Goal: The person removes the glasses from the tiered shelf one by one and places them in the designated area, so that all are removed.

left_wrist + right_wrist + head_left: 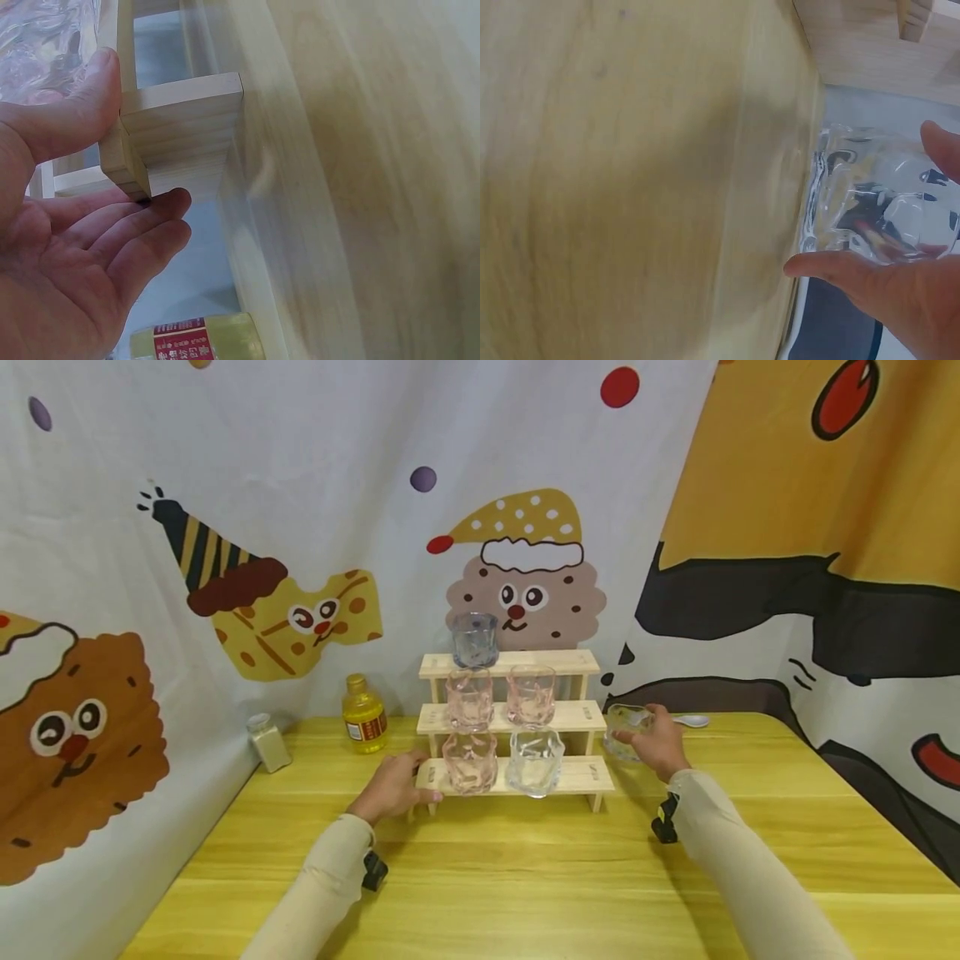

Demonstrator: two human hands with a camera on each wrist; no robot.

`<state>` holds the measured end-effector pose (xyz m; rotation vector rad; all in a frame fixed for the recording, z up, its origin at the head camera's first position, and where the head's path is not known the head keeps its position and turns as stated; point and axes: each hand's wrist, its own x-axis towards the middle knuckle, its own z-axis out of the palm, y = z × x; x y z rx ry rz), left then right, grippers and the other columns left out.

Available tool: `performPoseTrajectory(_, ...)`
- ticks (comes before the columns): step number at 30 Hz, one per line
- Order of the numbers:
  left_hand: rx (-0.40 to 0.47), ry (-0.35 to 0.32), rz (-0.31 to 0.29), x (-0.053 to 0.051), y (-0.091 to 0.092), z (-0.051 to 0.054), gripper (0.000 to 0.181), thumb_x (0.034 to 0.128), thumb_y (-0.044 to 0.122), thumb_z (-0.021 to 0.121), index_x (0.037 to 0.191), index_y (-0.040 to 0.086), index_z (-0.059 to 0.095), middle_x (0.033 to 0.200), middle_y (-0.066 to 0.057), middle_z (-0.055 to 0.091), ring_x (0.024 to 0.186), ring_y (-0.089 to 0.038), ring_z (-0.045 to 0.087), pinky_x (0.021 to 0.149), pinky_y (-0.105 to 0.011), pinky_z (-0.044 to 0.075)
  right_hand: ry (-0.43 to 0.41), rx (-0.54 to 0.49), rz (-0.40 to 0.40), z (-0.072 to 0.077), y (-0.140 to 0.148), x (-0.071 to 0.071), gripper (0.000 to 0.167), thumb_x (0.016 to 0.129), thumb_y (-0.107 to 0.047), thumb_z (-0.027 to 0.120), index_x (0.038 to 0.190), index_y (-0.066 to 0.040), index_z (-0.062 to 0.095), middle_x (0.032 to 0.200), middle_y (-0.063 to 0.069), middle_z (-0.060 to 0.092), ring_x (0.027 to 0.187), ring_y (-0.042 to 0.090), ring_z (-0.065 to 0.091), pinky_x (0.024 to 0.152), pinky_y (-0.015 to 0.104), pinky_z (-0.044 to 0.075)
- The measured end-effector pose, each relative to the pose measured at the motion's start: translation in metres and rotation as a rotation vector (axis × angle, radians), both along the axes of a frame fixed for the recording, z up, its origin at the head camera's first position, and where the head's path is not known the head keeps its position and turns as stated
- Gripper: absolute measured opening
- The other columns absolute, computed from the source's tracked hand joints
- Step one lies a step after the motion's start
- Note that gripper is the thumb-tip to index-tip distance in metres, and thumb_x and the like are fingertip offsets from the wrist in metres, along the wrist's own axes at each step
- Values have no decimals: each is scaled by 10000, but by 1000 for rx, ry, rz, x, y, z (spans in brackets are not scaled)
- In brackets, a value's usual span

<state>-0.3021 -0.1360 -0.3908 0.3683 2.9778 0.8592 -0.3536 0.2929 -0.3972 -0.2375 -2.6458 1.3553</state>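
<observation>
A three-step wooden rack (pixel 517 717) stands on the table. My left hand (pixel 392 787) grips the left end of its lowest shelf (pixel 112 161), thumb on top and fingers beneath. To the right of the rack, my right hand (pixel 660 743) holds a clear glass (pixel 624 732) between thumb and fingers; its base (pixel 810 191) is at or very near the tabletop. On the top step sits a bluish glass (pixel 475 641). Two pink glasses, one left (pixel 470 700) and one right (pixel 531 697), occupy the middle step. The lowest holds a pinkish glass (pixel 470 764) and another clear glass (pixel 535 763).
Left of the rack stands a yellow oil bottle (pixel 363 717) with a red label. Farther left is a small jar (pixel 268 743) with pale contents. A white spoon (pixel 692 721) lies behind my right hand. A patterned cloth (pixel 315 468) hangs behind the wooden table (pixel 517 877).
</observation>
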Motion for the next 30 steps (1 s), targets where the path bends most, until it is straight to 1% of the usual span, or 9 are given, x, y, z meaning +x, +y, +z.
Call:
performPoseTrajectory(5, 8, -4, 5, 1, 0, -1, 686, 803, 282, 857, 1373, 22, 578, 1313, -192, 661, 1236, -383, 599, 1023, -502, 516, -29, -24, 14, -3, -2, 0, 968, 893, -210, 755, 1581, 32, 118, 1535, 385, 306, 1372, 542, 370, 1102, 633, 402)
performPoseTrajectory(11, -2, -16, 26, 3, -1, -2, 701, 805, 293, 854, 1389, 33, 566, 1313, -192, 654, 1239, -389, 580, 1023, -512, 508, -25, -40, 19, -6, -5, -1, 965, 883, -177, 765, 1577, 28, 128, 1542, 381, 296, 1370, 537, 374, 1101, 630, 405)
performPoseTrajectory(16, 12, -24, 25, 6, -1, -5, 696, 808, 280, 853, 1391, 34, 564, 1319, -191, 651, 1238, -387, 582, 1023, -514, 508, -21, -50, 8, -9, -6, -2, 976, 864, -151, 781, 1577, 19, 138, 1545, 379, 296, 1379, 535, 370, 1098, 625, 414)
performPoseTrajectory(20, 9, -28, 26, 6, 0, -6, 687, 799, 277, 859, 1378, 38, 576, 1306, -186, 659, 1220, -378, 596, 1018, -507, 513, -33, -41, 21, -10, -4, 0, 994, 862, -168, 787, 1578, 19, 124, 1541, 381, 296, 1365, 537, 386, 1084, 622, 426)
performPoseTrajectory(22, 7, -24, 18, 5, 1, -5, 688, 799, 283, 859, 1376, 37, 577, 1307, -188, 660, 1215, -376, 604, 1016, -506, 517, -46, -16, 35, -10, -1, 2, 1024, 861, -186, 788, 1583, 20, 91, 1548, 387, 275, 1365, 548, 379, 1089, 633, 413)
performPoseTrajectory(25, 11, -23, 8, 3, 2, -4, 692, 808, 293, 852, 1386, 39, 569, 1324, -195, 651, 1221, -375, 606, 1020, -506, 517, -67, 25, 76, -4, 4, 6, 1149, 853, -237, 803, 1595, -1, -43, 1591, 392, 166, 1407, 574, 304, 1128, 668, 348)
performPoseTrajectory(28, 14, -17, 11, 1, 2, -4, 701, 810, 296, 850, 1396, 40, 562, 1335, -202, 644, 1227, -379, 606, 1022, -508, 517, -91, 49, 127, 3, 7, 8, 1259, 857, -342, 797, 1581, -36, -187, 1625, 381, 27, 1454, 595, 190, 1157, 705, 265)
performPoseTrajectory(30, 9, -11, 16, 0, 1, -3, 711, 807, 296, 852, 1400, 36, 558, 1340, -211, 640, 1236, -389, 600, 1028, -513, 514, -100, 74, 146, 8, 9, 9, 1275, 871, -436, 766, 1572, -54, -228, 1634, 365, -30, 1463, 602, 150, 1156, 720, 245)
